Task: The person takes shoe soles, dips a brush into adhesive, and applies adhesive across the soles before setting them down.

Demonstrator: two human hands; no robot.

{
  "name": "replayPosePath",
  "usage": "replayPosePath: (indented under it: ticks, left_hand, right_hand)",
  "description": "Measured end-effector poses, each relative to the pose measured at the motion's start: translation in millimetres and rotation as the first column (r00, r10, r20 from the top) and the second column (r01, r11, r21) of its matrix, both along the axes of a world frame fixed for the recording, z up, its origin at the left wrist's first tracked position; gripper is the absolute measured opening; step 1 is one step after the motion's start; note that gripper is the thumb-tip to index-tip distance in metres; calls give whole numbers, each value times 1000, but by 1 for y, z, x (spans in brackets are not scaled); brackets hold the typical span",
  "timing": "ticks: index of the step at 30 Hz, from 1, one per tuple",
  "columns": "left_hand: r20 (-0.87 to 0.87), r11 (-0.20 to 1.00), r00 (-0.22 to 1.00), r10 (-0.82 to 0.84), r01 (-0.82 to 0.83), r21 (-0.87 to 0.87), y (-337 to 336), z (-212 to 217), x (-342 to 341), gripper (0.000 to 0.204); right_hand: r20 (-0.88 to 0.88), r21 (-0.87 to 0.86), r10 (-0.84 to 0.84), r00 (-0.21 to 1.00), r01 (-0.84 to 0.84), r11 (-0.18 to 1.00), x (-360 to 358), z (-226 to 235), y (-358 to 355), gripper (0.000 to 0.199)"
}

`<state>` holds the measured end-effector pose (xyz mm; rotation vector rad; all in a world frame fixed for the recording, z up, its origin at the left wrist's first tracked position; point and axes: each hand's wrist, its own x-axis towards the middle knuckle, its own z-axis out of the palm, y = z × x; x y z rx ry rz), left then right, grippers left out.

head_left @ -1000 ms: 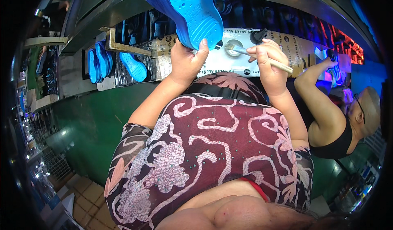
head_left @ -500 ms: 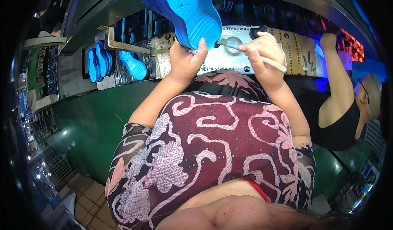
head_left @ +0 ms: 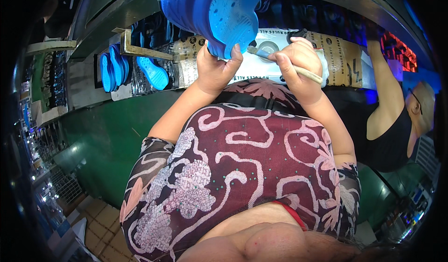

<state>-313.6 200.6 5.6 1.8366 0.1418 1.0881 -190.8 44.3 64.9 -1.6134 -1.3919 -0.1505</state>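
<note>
Your top [head_left: 242, 168]: maroon fabric, pale pink swirling line pattern, pink floral patches, small green dots; sheer dark sleeves ending above the elbow. Your waistband [head_left: 291, 210]: thin red edge under the hem. Your left hand [head_left: 215, 68] and right hand [head_left: 298, 64]: bare, forearms uncovered.

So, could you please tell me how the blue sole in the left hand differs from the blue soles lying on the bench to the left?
The held blue sole is lifted off the bench, gripped at its lower edge by the left hand; the bench soles lie untouched. The held one fills the top of the view; the bench ones look smaller and stand packed side by side. The right hand points a brush toward the held one only. All are bright blue.
</note>
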Motion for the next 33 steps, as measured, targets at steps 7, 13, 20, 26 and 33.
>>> replayPosePath:
  ticks: [7,13,20,26,33]
  left_hand:
    - [67,993,997,30,-38,116,2,3,2,27]
    - [35,990,999,16,-21,139,5,1,1,26]
    - [19,1000,1000,18,-18,-7,4,1,-1,29]
    - [-77,878,977,-196,140,-458,-1,38,-15,46]
    - [-59,611,974,-221,91,-787,2,63,-42,54]
  right_hand:
    - [-90,60,3,996,2,998,4,0,0,15]
    - [77,-14,-50,996,51,999,3,1,0,14]
    - [-72,16,-137,988,139,990,10,4,-18,16]
    - [-741,155,-111,662,330,931,20,-19,-46,29]
    - [-853,211,7,523,332,919,22,-36,-52,30]
